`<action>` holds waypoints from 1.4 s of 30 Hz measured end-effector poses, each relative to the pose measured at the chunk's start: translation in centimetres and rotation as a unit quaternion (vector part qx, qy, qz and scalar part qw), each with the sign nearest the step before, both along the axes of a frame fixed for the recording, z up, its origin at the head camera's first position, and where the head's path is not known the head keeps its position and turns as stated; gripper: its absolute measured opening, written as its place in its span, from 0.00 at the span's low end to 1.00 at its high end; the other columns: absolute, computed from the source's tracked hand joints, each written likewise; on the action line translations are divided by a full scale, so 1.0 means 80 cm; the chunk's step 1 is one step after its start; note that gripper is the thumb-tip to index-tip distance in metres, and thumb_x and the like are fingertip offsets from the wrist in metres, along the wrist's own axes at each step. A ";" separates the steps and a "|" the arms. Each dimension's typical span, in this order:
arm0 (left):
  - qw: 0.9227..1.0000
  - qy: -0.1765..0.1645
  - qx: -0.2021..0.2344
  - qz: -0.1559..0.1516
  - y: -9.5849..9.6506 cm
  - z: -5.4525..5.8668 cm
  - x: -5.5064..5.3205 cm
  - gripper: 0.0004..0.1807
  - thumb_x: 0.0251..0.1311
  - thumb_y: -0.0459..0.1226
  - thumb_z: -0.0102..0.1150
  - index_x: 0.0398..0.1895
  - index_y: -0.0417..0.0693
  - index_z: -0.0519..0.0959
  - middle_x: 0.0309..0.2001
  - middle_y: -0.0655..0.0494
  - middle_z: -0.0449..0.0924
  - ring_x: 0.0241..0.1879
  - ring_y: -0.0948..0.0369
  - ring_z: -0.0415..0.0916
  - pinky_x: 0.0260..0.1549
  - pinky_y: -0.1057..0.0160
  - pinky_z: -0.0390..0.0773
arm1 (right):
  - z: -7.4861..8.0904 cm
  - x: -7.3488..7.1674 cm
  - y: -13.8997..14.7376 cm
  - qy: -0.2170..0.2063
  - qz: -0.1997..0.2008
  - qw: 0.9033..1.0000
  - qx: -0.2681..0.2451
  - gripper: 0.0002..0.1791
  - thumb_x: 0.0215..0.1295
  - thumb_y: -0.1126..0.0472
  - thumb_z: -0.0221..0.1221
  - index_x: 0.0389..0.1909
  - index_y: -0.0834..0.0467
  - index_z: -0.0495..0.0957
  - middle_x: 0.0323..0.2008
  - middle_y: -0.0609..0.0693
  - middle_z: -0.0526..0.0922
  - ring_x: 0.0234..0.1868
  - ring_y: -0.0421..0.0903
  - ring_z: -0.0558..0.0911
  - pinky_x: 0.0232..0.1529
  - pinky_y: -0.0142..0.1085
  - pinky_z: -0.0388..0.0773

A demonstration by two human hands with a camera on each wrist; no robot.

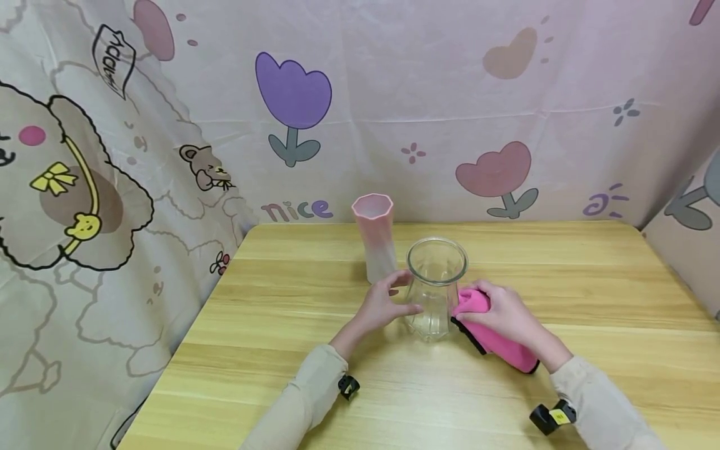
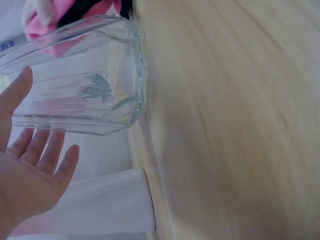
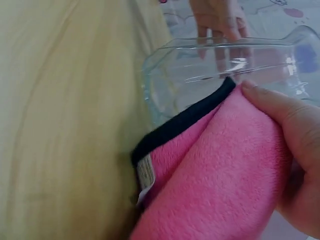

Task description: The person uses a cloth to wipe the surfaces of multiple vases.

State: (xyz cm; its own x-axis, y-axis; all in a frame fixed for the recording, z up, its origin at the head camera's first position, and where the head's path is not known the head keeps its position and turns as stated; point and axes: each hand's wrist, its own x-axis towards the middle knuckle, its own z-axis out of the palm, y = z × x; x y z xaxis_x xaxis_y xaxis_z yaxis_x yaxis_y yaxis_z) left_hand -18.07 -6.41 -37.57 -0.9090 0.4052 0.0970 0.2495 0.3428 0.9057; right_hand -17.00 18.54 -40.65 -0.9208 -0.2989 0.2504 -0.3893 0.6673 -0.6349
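A clear glass vase [image 1: 433, 312] with a wide round rim stands upright on the wooden table. My left hand [image 1: 382, 303] is at its left side, thumb in front and fingers spread around behind. In the left wrist view that hand [image 2: 32, 175] shows fingers nearly straight, not curled tightly round the glass [image 2: 80, 95]. On the other side my right hand [image 1: 503, 312] grips a folded pink cloth [image 1: 506, 347] with a black border and a small white tag. The cloth [image 3: 215, 165] is held against the right side of the vase, bunched under the thumb.
A tall pink-to-white vase [image 1: 377, 244] stands just behind and left of the glass one, close to the left fingers. Behind the table [image 1: 270, 312] hangs a printed curtain [image 1: 394, 75] with flowers. Black straps with small devices sit at both wrists.
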 end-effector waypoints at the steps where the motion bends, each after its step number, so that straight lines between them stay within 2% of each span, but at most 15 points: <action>1: 1.000 0.000 0.000 0.000 0.000 0.000 0.000 0.37 0.44 0.32 0.68 0.60 0.35 0.64 0.57 0.41 0.70 0.57 0.50 0.67 0.57 0.51 0.66 | -0.003 -0.001 0.000 -0.001 0.002 1.000 0.010 0.25 0.45 0.49 0.68 0.41 0.60 0.75 0.26 0.47 0.78 0.22 0.39 0.72 0.18 0.29 0.70; 7: 1.000 -0.001 0.003 0.000 0.000 -0.002 0.000 0.37 0.44 0.32 0.68 0.60 0.35 0.64 0.57 0.41 0.70 0.57 0.50 0.67 0.57 0.52 0.66 | -0.012 -0.001 0.000 -0.022 0.018 0.999 0.039 0.21 0.45 0.51 0.69 0.38 0.58 0.76 0.23 0.44 0.75 0.20 0.38 0.70 0.17 0.29 0.69; 13: 1.000 -0.003 0.000 -0.001 0.000 -0.002 0.001 0.37 0.45 0.32 0.68 0.60 0.35 0.64 0.57 0.42 0.70 0.57 0.51 0.67 0.56 0.53 0.67 | -0.020 -0.002 0.000 -0.010 0.026 0.996 0.081 0.20 0.43 0.52 0.70 0.35 0.56 0.76 0.22 0.41 0.74 0.20 0.36 0.69 0.18 0.27 0.68; 16: 1.000 -0.002 0.000 0.001 0.000 -0.003 0.000 0.37 0.45 0.32 0.68 0.60 0.35 0.64 0.57 0.42 0.70 0.57 0.51 0.67 0.56 0.53 0.67 | -0.021 -0.001 0.001 -0.007 0.023 0.997 0.079 0.20 0.43 0.52 0.70 0.35 0.55 0.76 0.21 0.41 0.74 0.20 0.36 0.69 0.18 0.27 0.67; 19: 1.000 0.000 0.002 0.001 0.001 -0.005 -0.001 0.37 0.45 0.32 0.68 0.60 0.35 0.64 0.57 0.42 0.70 0.57 0.50 0.67 0.56 0.53 0.67 | -0.019 0.000 0.002 -0.001 0.019 0.998 0.052 0.21 0.44 0.52 0.70 0.37 0.57 0.76 0.23 0.43 0.76 0.20 0.36 0.70 0.18 0.27 0.69; 25: 1.000 0.002 0.005 0.001 0.001 -0.006 -0.002 0.37 0.44 0.32 0.68 0.60 0.34 0.64 0.57 0.42 0.70 0.57 0.50 0.67 0.56 0.52 0.67 | -0.004 0.004 0.000 0.037 -0.004 0.999 -0.022 0.23 0.46 0.53 0.69 0.40 0.60 0.75 0.27 0.49 0.79 0.22 0.38 0.72 0.17 0.29 0.71; 29: 1.000 -0.001 0.006 -0.001 0.001 -0.004 -0.002 0.38 0.44 0.31 0.68 0.60 0.35 0.63 0.57 0.42 0.69 0.57 0.51 0.67 0.56 0.53 0.67 | 0.005 0.004 -0.003 0.057 -0.025 0.995 -0.079 0.23 0.45 0.58 0.70 0.43 0.60 0.75 0.31 0.53 0.80 0.25 0.36 0.74 0.19 0.29 0.73; 33: 1.000 0.002 0.007 -0.003 0.000 -0.005 -0.003 0.38 0.44 0.31 0.68 0.60 0.35 0.63 0.57 0.42 0.69 0.57 0.50 0.67 0.56 0.52 0.67 | 0.013 0.003 -0.007 0.061 -0.037 0.989 -0.133 0.25 0.45 0.63 0.69 0.47 0.60 0.75 0.37 0.56 0.81 0.32 0.31 0.76 0.25 0.27 0.77; 37: 1.000 0.005 0.007 -0.001 0.000 -0.007 -0.003 0.37 0.44 0.31 0.68 0.60 0.35 0.63 0.57 0.42 0.70 0.57 0.50 0.67 0.56 0.52 0.67 | 0.022 0.002 -0.012 0.051 -0.053 0.981 -0.181 0.24 0.46 0.65 0.68 0.47 0.59 0.75 0.39 0.53 0.80 0.34 0.30 0.77 0.28 0.27 0.78; 42: 1.000 0.010 0.003 0.003 0.000 -0.006 -0.002 0.37 0.44 0.31 0.68 0.59 0.34 0.64 0.56 0.41 0.70 0.56 0.49 0.67 0.56 0.52 0.68 | 0.029 0.004 -0.016 0.057 -0.068 0.972 -0.218 0.25 0.45 0.69 0.68 0.48 0.60 0.74 0.37 0.37 0.77 0.35 0.30 0.77 0.29 0.26 0.78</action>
